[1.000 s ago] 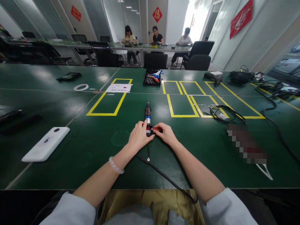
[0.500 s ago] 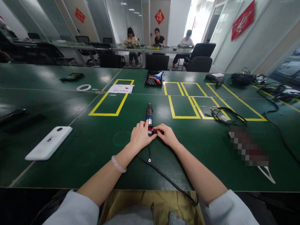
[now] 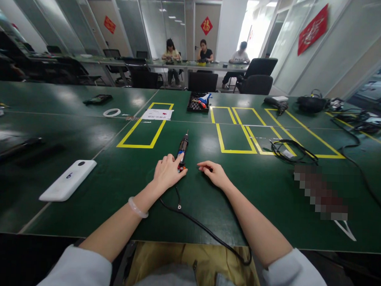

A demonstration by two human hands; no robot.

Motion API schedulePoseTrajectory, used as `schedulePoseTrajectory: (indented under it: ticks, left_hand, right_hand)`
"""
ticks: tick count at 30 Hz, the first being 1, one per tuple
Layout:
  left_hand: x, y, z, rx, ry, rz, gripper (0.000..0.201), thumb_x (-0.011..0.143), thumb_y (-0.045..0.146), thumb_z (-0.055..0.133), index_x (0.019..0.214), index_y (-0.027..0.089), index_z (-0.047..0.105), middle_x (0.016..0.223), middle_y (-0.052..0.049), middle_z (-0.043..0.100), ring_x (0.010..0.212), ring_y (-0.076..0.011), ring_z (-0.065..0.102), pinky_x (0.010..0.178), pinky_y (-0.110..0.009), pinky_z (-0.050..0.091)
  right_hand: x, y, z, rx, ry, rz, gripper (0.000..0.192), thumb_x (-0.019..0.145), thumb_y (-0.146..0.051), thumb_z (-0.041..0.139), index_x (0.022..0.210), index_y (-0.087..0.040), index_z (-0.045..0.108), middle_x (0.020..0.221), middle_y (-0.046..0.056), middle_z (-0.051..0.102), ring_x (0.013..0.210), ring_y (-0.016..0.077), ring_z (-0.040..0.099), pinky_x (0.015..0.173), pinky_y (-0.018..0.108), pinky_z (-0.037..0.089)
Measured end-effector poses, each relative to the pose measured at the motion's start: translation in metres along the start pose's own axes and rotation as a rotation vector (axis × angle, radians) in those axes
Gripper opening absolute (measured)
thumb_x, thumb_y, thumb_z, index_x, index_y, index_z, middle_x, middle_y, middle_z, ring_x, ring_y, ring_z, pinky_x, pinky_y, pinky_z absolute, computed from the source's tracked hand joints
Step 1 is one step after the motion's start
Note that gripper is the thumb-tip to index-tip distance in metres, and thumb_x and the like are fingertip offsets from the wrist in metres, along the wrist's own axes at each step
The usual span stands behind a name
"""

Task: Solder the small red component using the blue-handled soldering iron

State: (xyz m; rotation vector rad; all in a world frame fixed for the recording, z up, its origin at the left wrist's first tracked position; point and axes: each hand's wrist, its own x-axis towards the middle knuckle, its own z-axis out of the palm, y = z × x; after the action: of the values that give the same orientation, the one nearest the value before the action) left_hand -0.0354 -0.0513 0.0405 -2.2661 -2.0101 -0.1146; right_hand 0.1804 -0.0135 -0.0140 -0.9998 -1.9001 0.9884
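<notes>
An electric screwdriver (image 3: 183, 145) with a dark body, a blue band and a thin bit lies in front of me, its tip pointing away. My left hand (image 3: 168, 171) is wrapped around its rear part, which is partly hidden; some red shows beside the thumb. From this end a black cord (image 3: 203, 224) runs back over the table edge, and a short lead ends in a small ring terminal (image 3: 179, 207). To the right, apart from the tool, my right hand (image 3: 216, 173) hovers with loosely bent fingers, and nothing shows between them.
On the green table (image 3: 113, 215) are a white case marked 6 (image 3: 68, 180), a tape roll (image 3: 112, 112), a paper label (image 3: 157, 114), yellow tape outlines and a black tray (image 3: 197, 106) of tools. A coiled cable (image 3: 293, 148) lies right. Several people sit at a far table.
My right hand has come off the rear of the screwdriver and is now apart from it. My left hand and the screwdriver have shifted left, and the tool is now slanted.
</notes>
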Motion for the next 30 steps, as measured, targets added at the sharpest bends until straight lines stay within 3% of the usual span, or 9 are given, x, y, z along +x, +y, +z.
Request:
schedulePoseTrajectory:
  ticks: [12, 20, 25, 30]
  left_hand:
    - [-0.035, -0.122, -0.002, 0.116, -0.084, -0.175, 0.069, 0.086, 0.063, 0.031, 0.147, 0.03, 0.032, 0.113, -0.015, 0.049, 0.097, -0.0319, 0.053, 0.082, -0.042, 0.042]
    - [-0.053, -0.18, -0.002, 0.085, -0.101, -0.289, 0.074, 0.085, 0.067, 0.027, 0.148, 0.027, 0.033, 0.115, -0.02, 0.047, 0.098, -0.0379, 0.052, 0.08, -0.047, 0.041]
    - [-0.057, -0.201, -0.002, 0.028, -0.096, -0.364, 0.075, 0.083, 0.067, 0.034, 0.146, 0.026, 0.037, 0.119, -0.021, 0.049, 0.103, -0.0394, 0.05, 0.083, -0.049, 0.04]
    - [-0.064, -0.186, -0.009, 0.192, 0.055, -0.347, 0.059, 0.086, 0.056, 0.038, 0.131, 0.02, 0.05, 0.12, -0.015, 0.052, 0.107, -0.036, 0.048, 0.087, -0.045, 0.04]
  right_hand:
    - [0.0, -0.007, 0.0, -0.06, -0.014, 0.024, 0.027, 0.084, -0.015, 0.048, 0.099, -0.016, 0.07, 0.088, 0.005, 0.072, 0.077, 0.0142, 0.063, 0.073, 0.026, 0.046]
    - [0.0, -0.007, 0.001, -0.059, -0.021, 0.012, 0.026, 0.085, -0.015, 0.048, 0.098, -0.016, 0.07, 0.088, 0.004, 0.072, 0.078, 0.0139, 0.063, 0.074, 0.026, 0.046]
    - [0.0, -0.009, 0.0, -0.077, -0.023, 0.018, 0.026, 0.085, -0.016, 0.048, 0.098, -0.016, 0.07, 0.087, 0.004, 0.072, 0.077, 0.0136, 0.063, 0.074, 0.026, 0.046]
    - [0.0, -0.009, 0.001, -0.068, -0.025, 0.016, 0.026, 0.085, -0.016, 0.048, 0.098, -0.016, 0.071, 0.087, 0.004, 0.072, 0.077, 0.0137, 0.063, 0.074, 0.026, 0.046]
